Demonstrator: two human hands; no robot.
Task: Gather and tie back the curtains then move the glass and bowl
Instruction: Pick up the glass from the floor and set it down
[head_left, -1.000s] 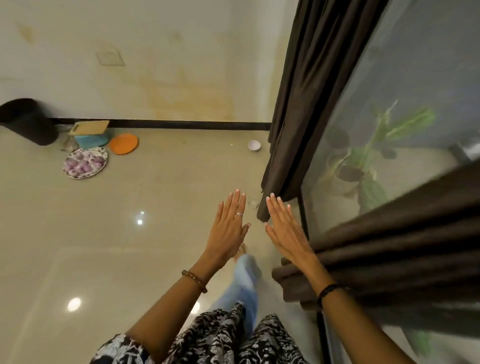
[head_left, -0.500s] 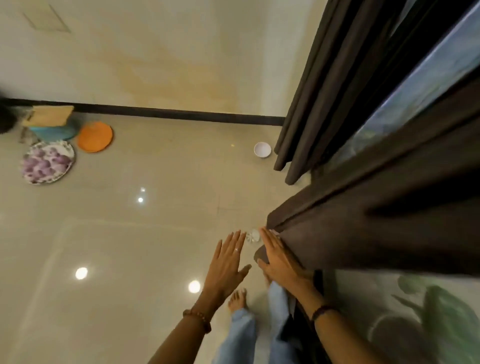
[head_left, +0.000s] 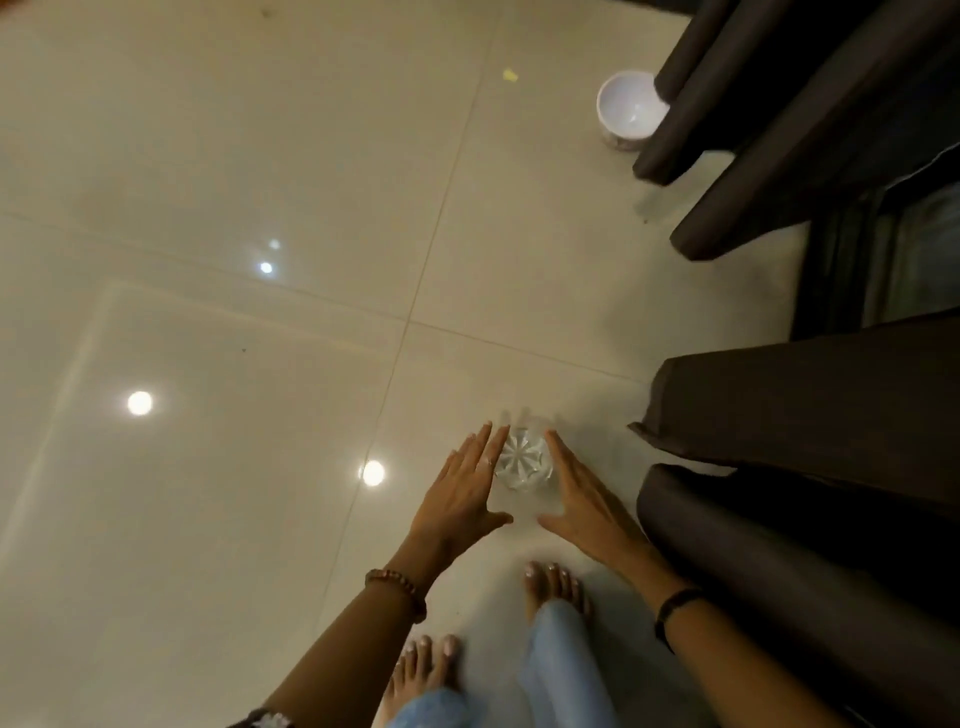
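Low in the middle of the frame, the glass (head_left: 522, 462) stands upright on the floor (head_left: 234, 182), clear, with a cut star pattern showing through its base. Flanking it, the left hand (head_left: 462, 493) and right hand (head_left: 582, 499) reach down with fingers straight and thumbs spread; whether either touches the glass cannot be told. A beaded bracelet (head_left: 397, 592) circles the left wrist, a dark band (head_left: 675, 605) the right. Glossy beige tiles reflect round ceiling lights. Dark brown curtains (head_left: 810, 415) hang along the right side. At upper right the white bowl (head_left: 628, 106) sits on the floor, its right edge hidden behind a curtain fold. Bare feet show at the bottom.
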